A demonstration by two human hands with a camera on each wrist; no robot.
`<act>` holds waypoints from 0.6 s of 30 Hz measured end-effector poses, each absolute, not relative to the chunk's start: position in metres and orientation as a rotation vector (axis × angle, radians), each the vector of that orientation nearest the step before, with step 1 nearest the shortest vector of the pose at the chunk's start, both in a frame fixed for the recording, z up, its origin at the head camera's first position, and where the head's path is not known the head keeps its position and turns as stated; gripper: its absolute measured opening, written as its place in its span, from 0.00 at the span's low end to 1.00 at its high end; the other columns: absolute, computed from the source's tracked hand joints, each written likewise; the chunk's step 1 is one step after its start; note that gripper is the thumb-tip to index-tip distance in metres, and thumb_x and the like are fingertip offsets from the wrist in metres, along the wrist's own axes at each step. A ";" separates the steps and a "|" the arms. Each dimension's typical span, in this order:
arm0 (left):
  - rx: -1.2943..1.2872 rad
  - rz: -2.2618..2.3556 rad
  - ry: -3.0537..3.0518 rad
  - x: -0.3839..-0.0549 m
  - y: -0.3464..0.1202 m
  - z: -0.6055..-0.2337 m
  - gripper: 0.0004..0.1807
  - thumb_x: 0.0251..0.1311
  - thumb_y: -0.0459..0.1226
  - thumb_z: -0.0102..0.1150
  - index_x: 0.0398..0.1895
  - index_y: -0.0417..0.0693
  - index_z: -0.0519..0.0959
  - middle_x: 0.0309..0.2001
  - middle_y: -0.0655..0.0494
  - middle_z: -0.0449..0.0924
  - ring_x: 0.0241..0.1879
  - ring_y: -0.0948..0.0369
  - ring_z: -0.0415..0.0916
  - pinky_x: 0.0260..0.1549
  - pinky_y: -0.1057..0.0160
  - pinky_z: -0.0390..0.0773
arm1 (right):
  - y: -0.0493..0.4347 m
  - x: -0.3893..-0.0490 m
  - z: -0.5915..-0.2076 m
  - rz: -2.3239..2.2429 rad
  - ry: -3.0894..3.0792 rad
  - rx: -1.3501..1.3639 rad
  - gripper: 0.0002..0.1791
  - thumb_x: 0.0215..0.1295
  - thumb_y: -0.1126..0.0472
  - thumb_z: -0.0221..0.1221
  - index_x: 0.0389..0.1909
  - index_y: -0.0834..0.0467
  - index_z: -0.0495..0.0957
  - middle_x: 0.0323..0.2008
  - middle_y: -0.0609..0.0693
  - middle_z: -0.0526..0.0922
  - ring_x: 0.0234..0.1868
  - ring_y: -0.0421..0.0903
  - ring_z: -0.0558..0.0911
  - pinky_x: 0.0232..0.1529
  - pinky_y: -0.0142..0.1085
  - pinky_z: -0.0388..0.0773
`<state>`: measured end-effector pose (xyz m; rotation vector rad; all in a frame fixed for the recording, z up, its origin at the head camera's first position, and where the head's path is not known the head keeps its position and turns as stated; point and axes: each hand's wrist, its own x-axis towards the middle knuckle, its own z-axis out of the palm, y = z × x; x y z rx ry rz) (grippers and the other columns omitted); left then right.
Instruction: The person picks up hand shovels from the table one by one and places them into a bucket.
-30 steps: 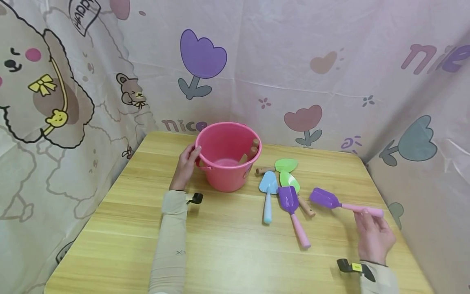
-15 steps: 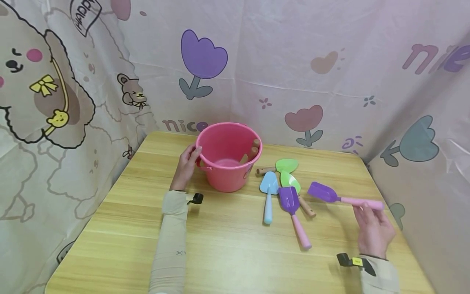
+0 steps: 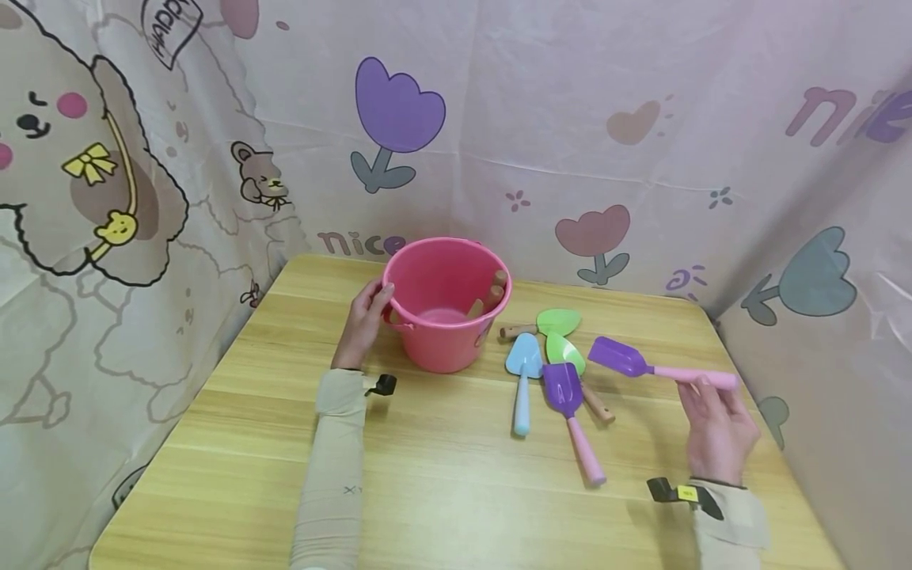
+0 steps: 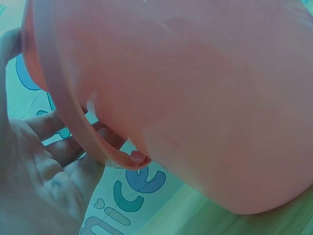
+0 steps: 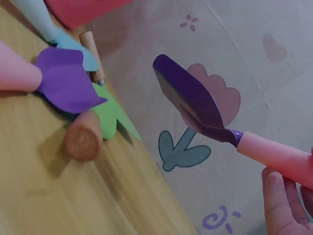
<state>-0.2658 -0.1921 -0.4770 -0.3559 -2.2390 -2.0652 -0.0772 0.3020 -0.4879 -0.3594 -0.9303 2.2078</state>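
Note:
A pink bucket (image 3: 442, 348) stands on the table, tilted a little in the left wrist view, with several wooden handles (image 3: 495, 294) showing inside. My left hand (image 3: 362, 324) grips its left rim, thumb over the edge and fingers behind the bucket's carrying handle (image 4: 93, 142). My right hand (image 3: 721, 431) pinches the pink handle of a toy shovel (image 3: 618, 358); its purple scoop points left, raised off the table. Left of it lie a second purple shovel (image 3: 564, 388) with pink handle, a light blue trowel (image 3: 524, 360) and two green trowels with wooden handles, one upper (image 3: 559, 321), one lower (image 3: 563, 350).
The wooden table (image 3: 442, 475) is bounded by a printed cloth (image 3: 499, 119) at the back and both sides. The loose shovels and trowels lie close together, some overlapping, between the bucket and my right hand.
My right hand has raised the purple shovel off the table and moved it slightly left. My left hand stays on the bucket's rim. The other trowels lie where they were.

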 end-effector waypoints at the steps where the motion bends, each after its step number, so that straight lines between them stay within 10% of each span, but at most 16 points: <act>1: -0.359 -2.068 -2.237 -0.266 -0.192 -0.477 0.34 0.75 0.58 0.49 0.75 0.48 0.67 0.69 0.39 0.71 0.72 0.45 0.70 0.72 0.55 0.73 | 0.301 -0.078 -0.487 2.215 -0.919 -0.359 0.07 0.65 0.78 0.62 0.42 0.73 0.83 0.34 0.59 0.89 0.35 0.51 0.92 0.47 0.42 0.88; 18: -0.355 -2.062 -2.258 -0.265 -0.193 -0.478 0.34 0.75 0.59 0.49 0.75 0.51 0.68 0.68 0.41 0.72 0.70 0.46 0.70 0.69 0.60 0.76 | 0.280 -0.096 -0.468 2.295 -0.852 -0.270 0.10 0.65 0.80 0.61 0.47 0.75 0.82 0.35 0.62 0.89 0.34 0.54 0.92 0.44 0.43 0.88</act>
